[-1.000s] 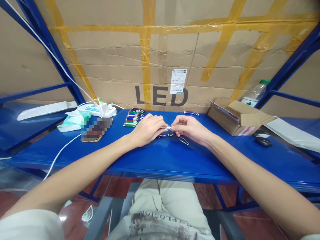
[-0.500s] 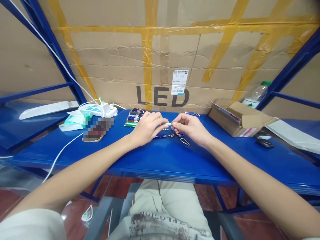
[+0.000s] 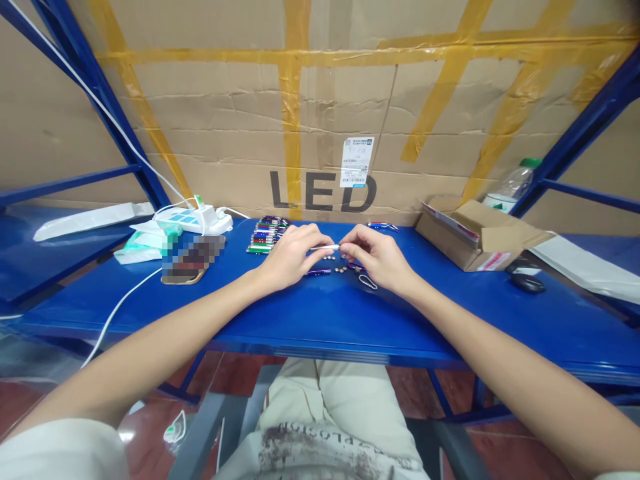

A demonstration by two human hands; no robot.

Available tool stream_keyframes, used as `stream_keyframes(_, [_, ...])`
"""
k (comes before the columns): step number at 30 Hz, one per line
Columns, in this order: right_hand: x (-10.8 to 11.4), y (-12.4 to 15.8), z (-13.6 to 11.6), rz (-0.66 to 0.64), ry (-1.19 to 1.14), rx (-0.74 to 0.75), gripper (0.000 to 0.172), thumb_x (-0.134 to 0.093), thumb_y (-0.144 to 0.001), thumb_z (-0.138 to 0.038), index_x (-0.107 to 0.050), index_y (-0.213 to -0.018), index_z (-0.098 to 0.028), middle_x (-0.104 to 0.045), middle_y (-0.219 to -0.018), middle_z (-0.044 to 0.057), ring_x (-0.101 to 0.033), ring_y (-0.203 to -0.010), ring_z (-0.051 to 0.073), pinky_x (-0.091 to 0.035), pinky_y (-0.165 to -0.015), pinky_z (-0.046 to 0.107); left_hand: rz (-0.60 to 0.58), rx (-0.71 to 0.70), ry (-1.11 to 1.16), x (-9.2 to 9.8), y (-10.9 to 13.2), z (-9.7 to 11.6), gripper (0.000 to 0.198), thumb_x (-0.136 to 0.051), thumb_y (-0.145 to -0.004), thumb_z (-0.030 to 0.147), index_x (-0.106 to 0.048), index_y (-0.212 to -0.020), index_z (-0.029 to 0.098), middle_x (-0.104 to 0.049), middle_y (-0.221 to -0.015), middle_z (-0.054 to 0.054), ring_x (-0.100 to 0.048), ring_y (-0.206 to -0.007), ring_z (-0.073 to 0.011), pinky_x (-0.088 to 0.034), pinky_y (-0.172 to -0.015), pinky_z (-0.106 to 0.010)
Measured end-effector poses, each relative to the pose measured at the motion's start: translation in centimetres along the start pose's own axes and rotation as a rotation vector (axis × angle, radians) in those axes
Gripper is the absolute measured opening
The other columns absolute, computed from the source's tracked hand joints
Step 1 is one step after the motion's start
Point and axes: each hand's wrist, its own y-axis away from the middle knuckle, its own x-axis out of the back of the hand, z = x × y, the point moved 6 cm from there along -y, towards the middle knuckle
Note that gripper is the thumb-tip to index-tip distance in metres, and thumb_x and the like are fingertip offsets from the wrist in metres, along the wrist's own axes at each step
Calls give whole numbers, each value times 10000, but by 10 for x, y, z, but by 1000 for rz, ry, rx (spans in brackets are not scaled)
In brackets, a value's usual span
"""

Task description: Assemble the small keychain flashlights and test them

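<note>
Over the blue table, my left hand (image 3: 290, 259) is closed, pinching a slim white penlight-like tube (image 3: 329, 247) between thumb and fingers. My right hand (image 3: 379, 259) is closed in a pinch at the tube's right end; whatever its fingertips hold is too small to make out. Below the hands lie a dark purple tube (image 3: 319, 272), several small round button cells (image 3: 341, 270) and a silver carabiner clip (image 3: 367, 282). Left of my left hand, several coloured metal penlights (image 3: 261, 239) lie side by side, partly hidden by that hand.
More slim pens (image 3: 383, 227) lie at the back. On the right stand an open cardboard box (image 3: 470, 240), a black mouse (image 3: 527, 283) and a plastic bottle (image 3: 515, 183). A phone (image 3: 193, 261), tissue pack (image 3: 147, 243) and power strip (image 3: 193, 219) are on the left.
My right fingertips have moved slightly left, close against the end of the white tube. The whole view has shifted a little; the things on the table lie as before.
</note>
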Motion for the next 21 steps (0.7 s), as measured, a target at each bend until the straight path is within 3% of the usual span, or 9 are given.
stream_keyframes(15, [-5, -1, 1, -47, -127, -52, 243, -724, -956, -477, -664, -911, -246, -678, -792, 11, -630, -732, 211, -530, -730, 380, -10, -79, -108, -1, 3, 4, 323, -506, -1160, 417, -728, -1152, 182, -742, -1048, -93, -643, -940, -232, -420, -870, -383])
stream_keyframes(21, [-3, 1, -4, -58, -88, -2, 195, -695, -988, -422, -664, -910, -246, -670, -800, 8, -623, -739, 208, -518, -739, 368, -15, -65, -13, 2, 2, 5, 327, -492, -1162, 399, -738, -1149, 185, -721, -1032, -100, -643, -949, -229, -480, -868, -372])
